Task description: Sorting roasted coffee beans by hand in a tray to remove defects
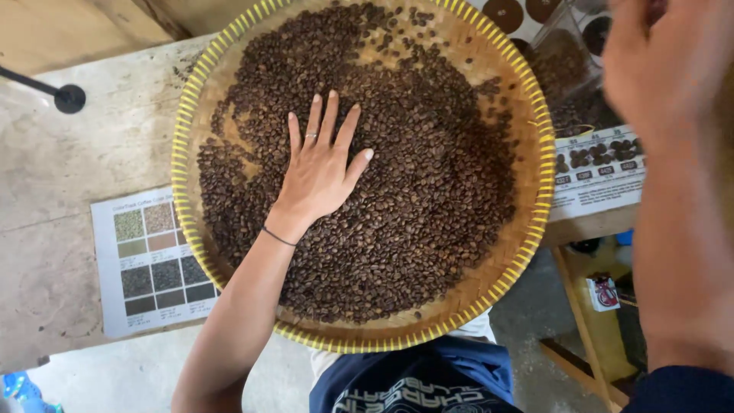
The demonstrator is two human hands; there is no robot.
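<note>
Round, shallow woven bamboo tray (pixel 537 164) with a yellow-bound rim, resting on the pale, stained stone surface (pixel 73 164) and jutting out past its near edge. Filled with dark brown roasted coffee beans (pixel 436 183), spread thick over the middle and right, thinner toward the tray's far and left rim, where bare weave shows through.

Left hand (pixel 321 170) laid flat, palm down, on the beans a little left of the tray's centre; fingers spread wide and straight, holding nothing, only pressing on the beans. Ring on one finger, thin dark band at the wrist.

Right hand (pixel 661 61) raised close to the camera over the far right corner, blurred; whether open or closed, cannot tell, and nothing visibly held.

Printed chart with squares of green, tan and dark bean samples (pixel 149 264) lying flat near the surface's near edge, partly tucked under the tray's left rim. A second card with rows of dark bean samples (pixel 600 164) just beside the tray's right rim.
</note>
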